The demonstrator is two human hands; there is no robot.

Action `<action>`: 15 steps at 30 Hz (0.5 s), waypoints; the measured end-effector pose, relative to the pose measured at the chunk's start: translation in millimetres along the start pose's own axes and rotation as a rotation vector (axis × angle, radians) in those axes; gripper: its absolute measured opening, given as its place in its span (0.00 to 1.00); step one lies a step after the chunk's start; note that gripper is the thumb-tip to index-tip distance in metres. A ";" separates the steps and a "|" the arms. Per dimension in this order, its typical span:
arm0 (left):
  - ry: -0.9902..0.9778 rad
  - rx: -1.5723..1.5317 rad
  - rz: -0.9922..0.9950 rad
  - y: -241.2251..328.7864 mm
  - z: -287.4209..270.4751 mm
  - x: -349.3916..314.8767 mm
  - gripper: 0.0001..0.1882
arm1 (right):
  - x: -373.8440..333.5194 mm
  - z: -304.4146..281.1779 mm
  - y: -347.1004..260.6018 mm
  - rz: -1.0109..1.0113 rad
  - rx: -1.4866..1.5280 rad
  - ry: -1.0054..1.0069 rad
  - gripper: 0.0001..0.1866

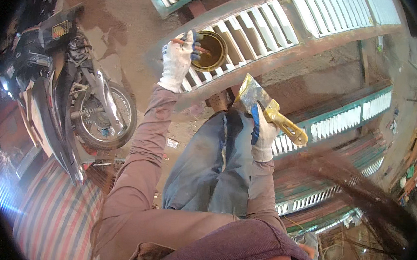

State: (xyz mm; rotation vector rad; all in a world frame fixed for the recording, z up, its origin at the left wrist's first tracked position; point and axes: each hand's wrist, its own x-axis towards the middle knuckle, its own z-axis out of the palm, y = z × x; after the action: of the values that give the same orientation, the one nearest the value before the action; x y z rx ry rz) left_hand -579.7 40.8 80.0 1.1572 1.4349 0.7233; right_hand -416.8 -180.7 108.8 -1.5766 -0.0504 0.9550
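Observation:
On my left hand (175,62) is a white glove with blue fingertips, and its fingers are closed round a thin reddish-brown stick (202,49). The stick's far end reaches over a round tub (223,54) with brownish contents, which sits on a slatted wooden shutter (256,63). Another white and blue glove covers my right hand (265,134), closed on a putty knife (252,95) above my right thigh. Its wide metal blade, smeared with yellowish material, points up and left. The yellow-stained handle angles away to the right. Part of the grip is hidden.
A motorcycle (94,102) stands to my left, with a striped sheet (57,216) nearer me. Another slatted panel (340,117) and several stacked pieces lie to the right. A blurred dark bar (359,186) crosses the lower right. Small scraps lie on the floor.

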 end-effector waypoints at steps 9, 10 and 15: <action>0.066 0.001 0.166 42.2 -40.2 -47.8 0.18 | -2.6 61.0 -7.2 -0.252 -0.265 -0.178 0.14; 0.092 0.024 0.190 46.3 -43.6 -55.9 0.18 | -5.6 70.5 -9.0 -0.221 -0.272 -0.176 0.14; 0.166 0.100 0.260 71.2 -51.6 -84.5 0.16 | -10.0 110.2 -0.7 -0.190 -0.263 -0.157 0.16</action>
State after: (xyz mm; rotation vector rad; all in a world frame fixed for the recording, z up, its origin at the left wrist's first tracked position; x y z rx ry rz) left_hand -617.8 -5.1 186.4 1.4057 1.4868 0.9551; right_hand -487.9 -97.0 122.5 -1.6981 -0.4434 0.9480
